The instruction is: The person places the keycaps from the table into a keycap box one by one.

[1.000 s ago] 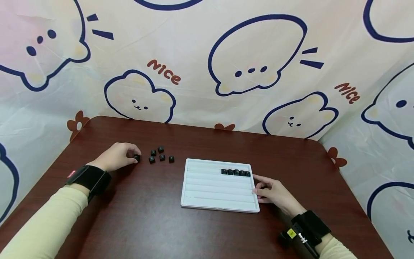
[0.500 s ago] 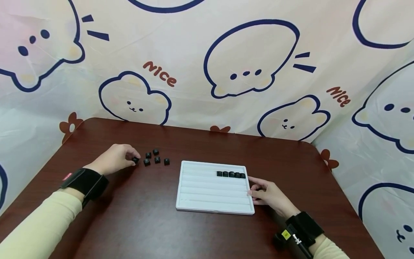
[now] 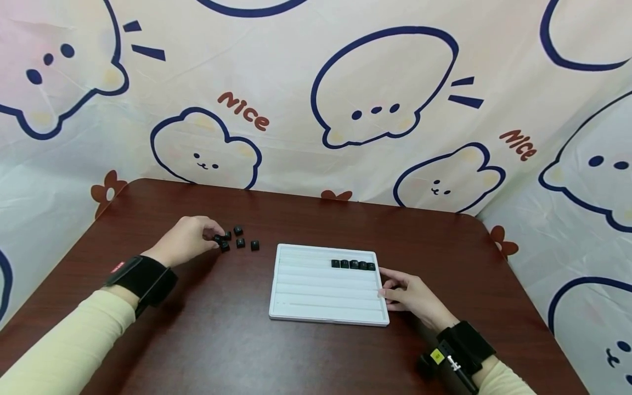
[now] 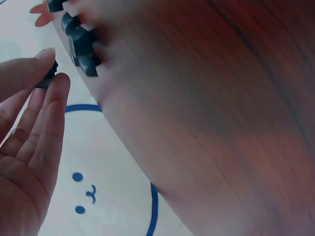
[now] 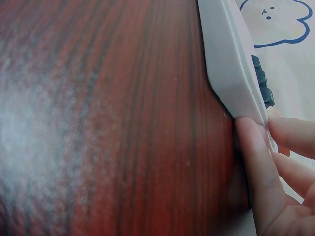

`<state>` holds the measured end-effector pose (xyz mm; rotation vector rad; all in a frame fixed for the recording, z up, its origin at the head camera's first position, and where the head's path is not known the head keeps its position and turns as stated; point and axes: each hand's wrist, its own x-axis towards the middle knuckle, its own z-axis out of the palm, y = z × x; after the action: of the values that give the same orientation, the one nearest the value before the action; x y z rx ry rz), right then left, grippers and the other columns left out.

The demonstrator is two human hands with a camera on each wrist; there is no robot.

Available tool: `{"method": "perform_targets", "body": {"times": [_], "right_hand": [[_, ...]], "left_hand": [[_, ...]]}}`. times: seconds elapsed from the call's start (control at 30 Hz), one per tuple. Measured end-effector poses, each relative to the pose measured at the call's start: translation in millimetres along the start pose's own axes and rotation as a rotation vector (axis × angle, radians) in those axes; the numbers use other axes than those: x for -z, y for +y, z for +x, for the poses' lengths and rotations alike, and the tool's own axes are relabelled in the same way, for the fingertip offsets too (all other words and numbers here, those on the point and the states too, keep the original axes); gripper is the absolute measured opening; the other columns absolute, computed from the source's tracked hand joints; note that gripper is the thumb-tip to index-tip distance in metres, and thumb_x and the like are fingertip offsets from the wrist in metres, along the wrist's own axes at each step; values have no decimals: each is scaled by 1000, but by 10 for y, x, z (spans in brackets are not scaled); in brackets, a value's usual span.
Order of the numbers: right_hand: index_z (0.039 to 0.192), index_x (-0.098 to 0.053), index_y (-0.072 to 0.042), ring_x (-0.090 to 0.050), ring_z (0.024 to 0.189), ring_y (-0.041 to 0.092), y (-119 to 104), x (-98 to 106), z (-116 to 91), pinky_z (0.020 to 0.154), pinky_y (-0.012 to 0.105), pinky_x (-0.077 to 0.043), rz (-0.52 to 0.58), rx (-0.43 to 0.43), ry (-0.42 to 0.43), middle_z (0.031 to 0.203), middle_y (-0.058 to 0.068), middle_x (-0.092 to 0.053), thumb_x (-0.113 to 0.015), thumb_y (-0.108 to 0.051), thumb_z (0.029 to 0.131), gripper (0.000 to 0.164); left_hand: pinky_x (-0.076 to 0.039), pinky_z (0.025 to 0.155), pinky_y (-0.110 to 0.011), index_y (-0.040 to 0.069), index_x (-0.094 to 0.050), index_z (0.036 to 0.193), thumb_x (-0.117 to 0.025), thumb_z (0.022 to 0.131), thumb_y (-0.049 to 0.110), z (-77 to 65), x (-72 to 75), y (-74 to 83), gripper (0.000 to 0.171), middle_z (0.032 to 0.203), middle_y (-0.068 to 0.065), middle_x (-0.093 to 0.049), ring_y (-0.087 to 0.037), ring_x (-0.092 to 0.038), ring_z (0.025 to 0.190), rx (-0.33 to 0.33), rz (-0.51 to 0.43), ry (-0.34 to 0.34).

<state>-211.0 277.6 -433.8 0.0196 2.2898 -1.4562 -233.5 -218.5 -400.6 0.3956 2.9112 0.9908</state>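
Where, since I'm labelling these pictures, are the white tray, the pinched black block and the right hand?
White tray (image 3: 323,296), head view: bare ridged surface.
Pinched black block (image 4: 47,79), left wrist view: exposed side.
Right hand (image 3: 416,297), head view: hand's middle.

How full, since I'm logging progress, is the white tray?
Partly full: the tray holds five black pieces at the right end of one row; the rest looks bare.
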Motion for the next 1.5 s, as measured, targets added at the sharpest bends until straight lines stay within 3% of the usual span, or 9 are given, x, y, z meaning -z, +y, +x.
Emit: {"method": "perform_targets", "body": {"times": [0.37, 0.73, 1.1, 1.5], "right_hand": [[152, -42, 4, -64, 81, 20, 16, 5, 6, 73, 34, -61, -13, 9, 9, 105, 14, -58, -70, 0, 96, 63], [152, -43, 5, -62, 80, 21, 25, 22, 17, 73, 34, -61, -19, 17, 1, 103, 14, -59, -68, 0, 96, 61], [152, -42, 5, -62, 80, 21, 34, 15, 16, 73, 34, -61, -11, 20, -3, 104, 14, -58, -68, 1, 97, 61], [152, -43, 4, -63, 80, 21, 41, 5, 18, 73, 35, -61, -9, 5, 13, 104, 14, -58, -69, 0, 96, 62]], "left_hand": [[-56, 76, -40, 3, -74, 101, -74, 88, -6, 84, -159, 217, 16, 95, -7, -72, -22, -65, 86, -8, -36, 17], [-57, 84, -42, 5, -75, 97, -75, 88, -7, 199, -334, 437, 15, 95, -6, -72, -23, -67, 91, -23, -62, -9], [-57, 88, -40, 3, -76, 106, -78, 89, 0, 280, -480, 627, 17, 96, -5, -73, -22, -67, 93, -28, -72, -40], [-57, 86, -37, 3, -78, 107, -80, 88, 4, 349, -594, 746, 19, 100, -4, -75, -19, -68, 95, -118, -56, -53]]}}
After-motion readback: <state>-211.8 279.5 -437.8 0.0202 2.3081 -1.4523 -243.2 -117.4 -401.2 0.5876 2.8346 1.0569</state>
